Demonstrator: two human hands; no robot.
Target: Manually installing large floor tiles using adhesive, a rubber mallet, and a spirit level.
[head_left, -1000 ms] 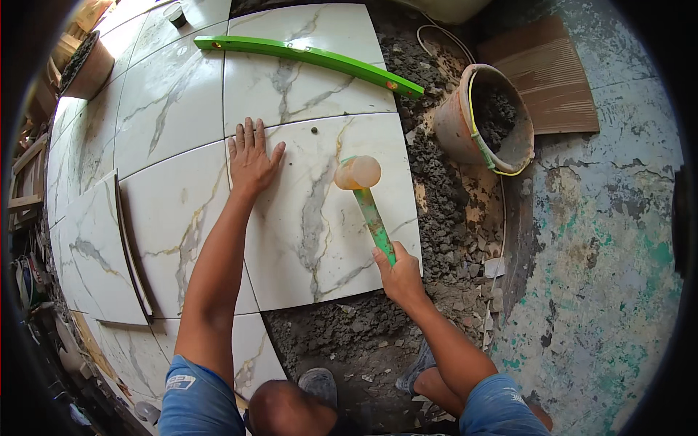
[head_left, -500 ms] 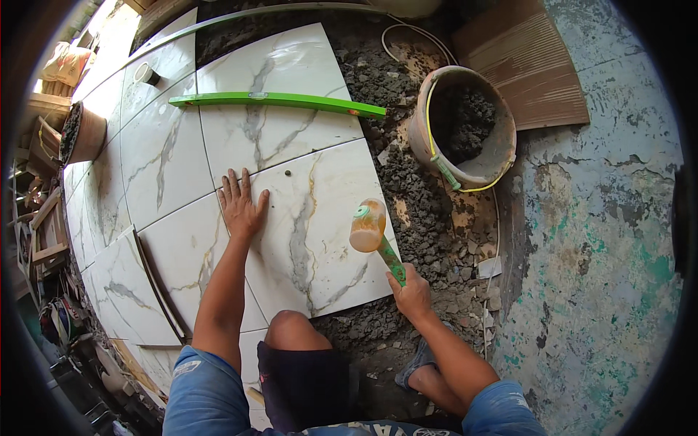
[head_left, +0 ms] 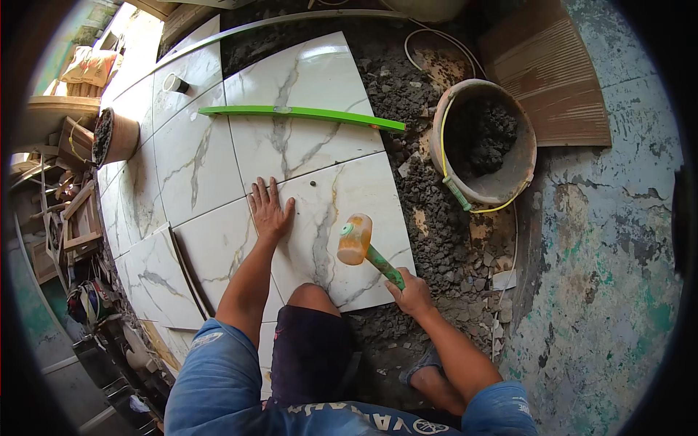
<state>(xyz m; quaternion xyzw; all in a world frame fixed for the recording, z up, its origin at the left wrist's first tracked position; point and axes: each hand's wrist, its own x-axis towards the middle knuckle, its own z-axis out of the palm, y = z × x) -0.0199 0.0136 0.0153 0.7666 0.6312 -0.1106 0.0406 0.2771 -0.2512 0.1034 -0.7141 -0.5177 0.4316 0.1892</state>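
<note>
My left hand [head_left: 269, 216] lies flat with fingers spread on a white marble-patterned floor tile [head_left: 371, 207], near its left seam. In my right hand [head_left: 409, 294] is a rubber mallet [head_left: 355, 238] with a translucent orange head and a green handle, gripped near the handle's end. Its head is over the right part of the tile; whether it touches the surface I cannot tell. A small dark lump [head_left: 313, 184] sits on the tile to the right of my left fingers. Farther off, a bright green spirit level [head_left: 305, 112] lies across the neighbouring tile.
A bucket of dark mortar [head_left: 440, 138] with a yellow handle stands right of the tiles, on rough mortar and rubble [head_left: 436, 211]. A brown ribbed board [head_left: 545, 73] leans by the peeling wall [head_left: 603, 269]. Another bucket [head_left: 123, 138] and a white cup [head_left: 174, 83] stand left.
The mallet has moved left, farther over the tile, with my right hand. My left hand stays at about the same spot. The whole view has shifted, so things appear lower and more to the right.
</note>
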